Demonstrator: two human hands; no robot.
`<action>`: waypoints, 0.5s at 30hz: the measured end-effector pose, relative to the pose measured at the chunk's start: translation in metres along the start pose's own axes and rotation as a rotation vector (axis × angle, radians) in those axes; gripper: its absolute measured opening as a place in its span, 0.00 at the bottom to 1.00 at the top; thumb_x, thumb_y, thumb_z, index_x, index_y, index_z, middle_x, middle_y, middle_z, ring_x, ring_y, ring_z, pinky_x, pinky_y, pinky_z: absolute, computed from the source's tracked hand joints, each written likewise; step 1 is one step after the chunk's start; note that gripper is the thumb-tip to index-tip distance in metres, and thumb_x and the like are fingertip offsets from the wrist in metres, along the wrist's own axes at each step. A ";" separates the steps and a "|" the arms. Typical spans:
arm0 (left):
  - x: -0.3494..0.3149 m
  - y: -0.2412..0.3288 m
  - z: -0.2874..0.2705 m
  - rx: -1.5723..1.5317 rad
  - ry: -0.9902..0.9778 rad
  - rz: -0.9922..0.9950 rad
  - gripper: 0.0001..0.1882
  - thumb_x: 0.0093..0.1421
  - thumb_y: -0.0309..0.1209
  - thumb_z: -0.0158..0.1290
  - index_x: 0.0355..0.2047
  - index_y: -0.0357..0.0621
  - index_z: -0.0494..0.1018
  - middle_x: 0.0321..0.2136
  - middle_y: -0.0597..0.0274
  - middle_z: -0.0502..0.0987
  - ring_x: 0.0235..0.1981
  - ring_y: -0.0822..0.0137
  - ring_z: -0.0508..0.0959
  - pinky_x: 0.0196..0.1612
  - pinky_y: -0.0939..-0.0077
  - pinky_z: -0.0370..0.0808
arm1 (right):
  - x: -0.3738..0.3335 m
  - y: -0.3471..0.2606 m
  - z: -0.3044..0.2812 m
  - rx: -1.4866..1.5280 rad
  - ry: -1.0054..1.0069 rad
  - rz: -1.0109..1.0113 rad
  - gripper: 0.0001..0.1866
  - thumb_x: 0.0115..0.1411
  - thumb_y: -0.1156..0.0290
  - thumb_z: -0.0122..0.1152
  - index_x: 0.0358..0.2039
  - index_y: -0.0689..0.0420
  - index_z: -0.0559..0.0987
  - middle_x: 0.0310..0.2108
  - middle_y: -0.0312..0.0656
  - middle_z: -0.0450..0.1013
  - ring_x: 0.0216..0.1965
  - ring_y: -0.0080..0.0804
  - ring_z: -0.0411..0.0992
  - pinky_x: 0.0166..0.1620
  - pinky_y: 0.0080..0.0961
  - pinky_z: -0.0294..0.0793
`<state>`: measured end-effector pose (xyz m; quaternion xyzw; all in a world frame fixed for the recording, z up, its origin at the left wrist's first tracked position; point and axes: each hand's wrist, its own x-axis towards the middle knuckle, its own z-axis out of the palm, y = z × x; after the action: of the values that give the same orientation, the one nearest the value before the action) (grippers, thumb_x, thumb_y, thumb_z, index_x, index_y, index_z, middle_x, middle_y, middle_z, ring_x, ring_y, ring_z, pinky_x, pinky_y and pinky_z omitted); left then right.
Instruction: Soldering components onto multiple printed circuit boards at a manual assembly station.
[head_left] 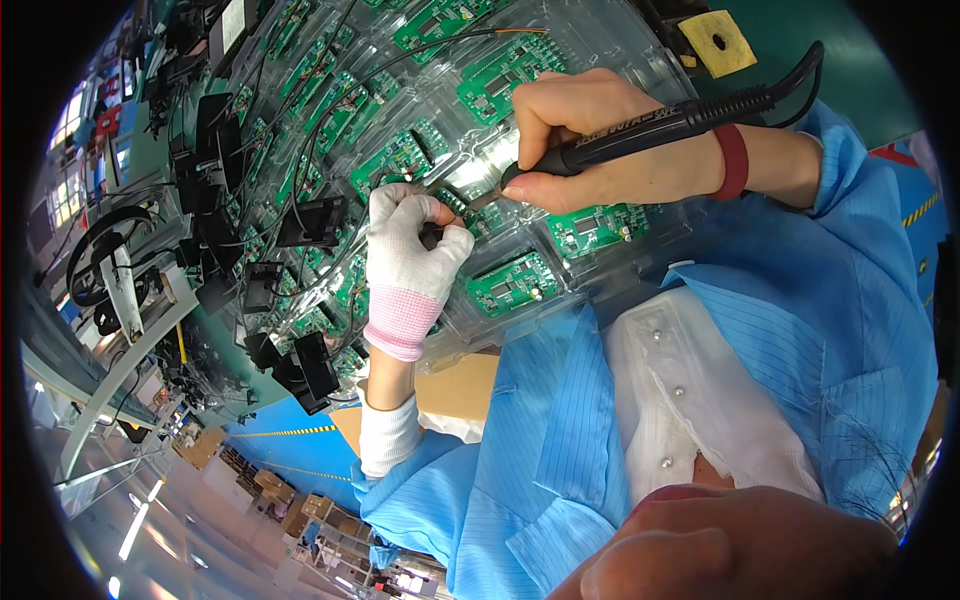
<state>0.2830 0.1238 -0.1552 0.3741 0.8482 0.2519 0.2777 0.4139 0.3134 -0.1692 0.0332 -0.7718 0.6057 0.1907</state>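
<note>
My right hand, bare with a dark red band at the wrist, is wrapped round the black handle of a soldering iron. Its tip points down and left to a small green circuit board, close to my left fingertips. My left hand wears a white glove with a pink cuff, and its bare fingertips are pinched together at that board's edge. What they pinch is mostly hidden; a bit of something dark shows between them. Another green circuit board lies just below, in the clear plastic tray.
Several more boards fill the tray's compartments, with thin dark wires across them. Black plastic housings crowd the left side. A yellow sponge with a hole lies on the green surface at the top right. The iron's cord loops at the right.
</note>
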 end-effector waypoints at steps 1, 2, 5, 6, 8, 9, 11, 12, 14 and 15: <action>0.000 0.000 0.000 -0.002 0.001 0.003 0.04 0.41 0.22 0.54 0.21 0.37 0.72 0.34 0.57 0.66 0.28 0.68 0.67 0.28 0.81 0.67 | 0.000 0.000 0.000 0.000 -0.003 0.006 0.11 0.44 0.78 0.67 0.20 0.56 0.71 0.17 0.31 0.65 0.16 0.21 0.59 0.21 0.16 0.58; 0.000 -0.001 0.001 -0.003 0.002 0.005 0.04 0.41 0.22 0.54 0.21 0.37 0.71 0.34 0.57 0.66 0.28 0.68 0.67 0.28 0.81 0.67 | 0.000 -0.001 0.000 -0.001 -0.006 0.012 0.10 0.44 0.78 0.66 0.20 0.57 0.71 0.17 0.31 0.65 0.17 0.21 0.59 0.21 0.16 0.58; 0.000 0.000 0.001 0.009 0.005 0.016 0.04 0.41 0.22 0.54 0.21 0.37 0.71 0.34 0.57 0.66 0.28 0.68 0.67 0.27 0.81 0.67 | 0.000 -0.002 -0.001 0.003 -0.009 0.014 0.10 0.44 0.78 0.66 0.20 0.57 0.71 0.17 0.31 0.65 0.17 0.21 0.59 0.21 0.16 0.58; 0.000 0.000 0.001 0.023 0.008 0.023 0.04 0.41 0.22 0.54 0.20 0.37 0.71 0.34 0.57 0.66 0.28 0.68 0.67 0.27 0.81 0.67 | 0.000 -0.002 -0.001 0.007 -0.009 0.010 0.10 0.44 0.78 0.66 0.20 0.56 0.71 0.17 0.31 0.65 0.17 0.21 0.59 0.21 0.16 0.58; 0.000 0.001 0.002 0.052 0.013 0.039 0.04 0.41 0.22 0.54 0.20 0.37 0.71 0.34 0.57 0.66 0.28 0.68 0.67 0.27 0.81 0.67 | 0.000 -0.003 -0.001 0.016 -0.010 0.002 0.10 0.45 0.78 0.66 0.20 0.56 0.71 0.17 0.31 0.65 0.17 0.21 0.59 0.21 0.16 0.58; 0.000 0.001 0.002 0.052 0.014 0.038 0.04 0.41 0.22 0.54 0.20 0.37 0.71 0.34 0.57 0.66 0.28 0.68 0.67 0.27 0.81 0.67 | 0.000 -0.002 -0.001 0.017 -0.010 0.001 0.10 0.45 0.78 0.66 0.20 0.56 0.71 0.17 0.31 0.65 0.17 0.21 0.59 0.21 0.16 0.58; 0.000 0.002 0.003 0.065 0.025 0.033 0.04 0.41 0.22 0.54 0.20 0.38 0.70 0.34 0.57 0.66 0.27 0.67 0.67 0.27 0.80 0.67 | 0.000 -0.001 0.000 0.009 -0.010 -0.009 0.10 0.45 0.77 0.66 0.20 0.56 0.70 0.17 0.31 0.65 0.17 0.21 0.59 0.21 0.16 0.58; 0.000 0.003 0.003 0.072 0.031 0.030 0.04 0.41 0.22 0.54 0.20 0.38 0.70 0.34 0.57 0.66 0.27 0.67 0.67 0.27 0.80 0.67 | 0.000 0.000 0.000 0.005 -0.009 -0.014 0.10 0.45 0.77 0.66 0.20 0.56 0.70 0.17 0.31 0.65 0.17 0.21 0.58 0.21 0.16 0.58; 0.000 0.003 0.004 0.079 0.036 0.028 0.04 0.41 0.22 0.54 0.20 0.38 0.70 0.33 0.57 0.66 0.27 0.67 0.67 0.27 0.80 0.67 | -0.001 0.001 0.001 0.001 -0.008 -0.019 0.10 0.45 0.77 0.66 0.20 0.56 0.70 0.17 0.31 0.65 0.17 0.21 0.58 0.21 0.16 0.58; -0.001 0.003 0.005 0.104 0.045 0.044 0.04 0.41 0.22 0.54 0.20 0.38 0.70 0.33 0.57 0.66 0.27 0.67 0.67 0.26 0.80 0.67 | -0.001 0.001 0.001 -0.002 -0.013 -0.019 0.11 0.45 0.77 0.66 0.20 0.56 0.70 0.17 0.31 0.66 0.17 0.21 0.59 0.21 0.16 0.58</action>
<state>0.2880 0.1264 -0.1563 0.4009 0.8577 0.2221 0.2330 0.4142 0.3129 -0.1709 0.0443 -0.7733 0.6028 0.1914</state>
